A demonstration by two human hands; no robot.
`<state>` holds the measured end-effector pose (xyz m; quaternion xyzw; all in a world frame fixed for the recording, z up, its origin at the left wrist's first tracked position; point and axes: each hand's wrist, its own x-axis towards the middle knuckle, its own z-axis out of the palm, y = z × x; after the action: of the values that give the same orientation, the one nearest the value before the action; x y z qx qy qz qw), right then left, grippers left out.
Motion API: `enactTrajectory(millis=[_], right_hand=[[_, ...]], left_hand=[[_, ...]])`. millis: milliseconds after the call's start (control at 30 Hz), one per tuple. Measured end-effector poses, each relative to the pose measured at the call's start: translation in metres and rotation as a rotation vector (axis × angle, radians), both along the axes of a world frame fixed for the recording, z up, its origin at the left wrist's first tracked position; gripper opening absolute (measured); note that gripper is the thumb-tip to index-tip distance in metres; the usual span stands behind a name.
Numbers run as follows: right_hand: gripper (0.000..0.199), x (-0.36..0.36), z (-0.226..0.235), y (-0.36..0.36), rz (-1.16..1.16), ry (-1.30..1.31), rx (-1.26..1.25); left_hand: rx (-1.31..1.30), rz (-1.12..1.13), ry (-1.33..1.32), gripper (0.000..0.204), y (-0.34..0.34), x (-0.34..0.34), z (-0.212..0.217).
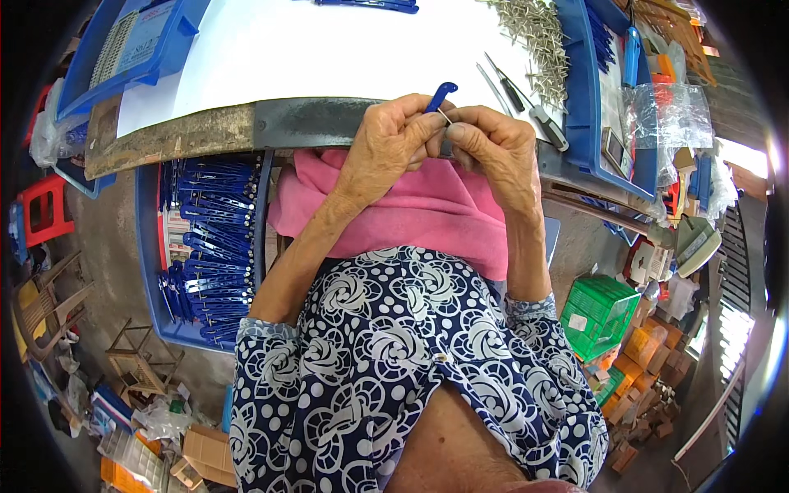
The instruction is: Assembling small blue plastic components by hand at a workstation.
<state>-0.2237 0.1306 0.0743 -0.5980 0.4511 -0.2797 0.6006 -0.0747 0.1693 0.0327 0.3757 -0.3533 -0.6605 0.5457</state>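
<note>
Both hands meet just over the table's near edge. My left hand (393,135) pinches a slim blue plastic piece (442,95) whose hooked, rounded end points up and away. Close beside it, my right hand (493,146) is closed, thumb against fingers, at a thin metal pin (445,117) that shows between the two hands. The fingers hide the lower part of the blue piece and most of the pin. To the right on the white surface (329,57) lie a screwdriver (549,127), a slim black-handled tool (511,94) and a thin metal tool (493,86).
Small nail-like metal parts (534,41) are heaped at the far right, against a blue bin (582,99). Left of my lap, another blue bin (148,271) holds many blue pieces with metal ends. A pink cloth (394,209) covers my lap. A green crate (600,312) stands right.
</note>
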Motion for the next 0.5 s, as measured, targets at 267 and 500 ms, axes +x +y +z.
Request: enactTrajectory(millis=[267,500], right_hand=[[0.02,-0.005,-0.004,-0.001,0.02,-0.034,0.029],[0.021,-0.011,-0.009,0.001,0.031,-0.029,0.051]], left_hand=[[-0.016,0.026,-0.096,0.021,0.0,-0.003,0.002],[-0.081,0.086,-0.35,0.018,0.001,-0.007,0.0]])
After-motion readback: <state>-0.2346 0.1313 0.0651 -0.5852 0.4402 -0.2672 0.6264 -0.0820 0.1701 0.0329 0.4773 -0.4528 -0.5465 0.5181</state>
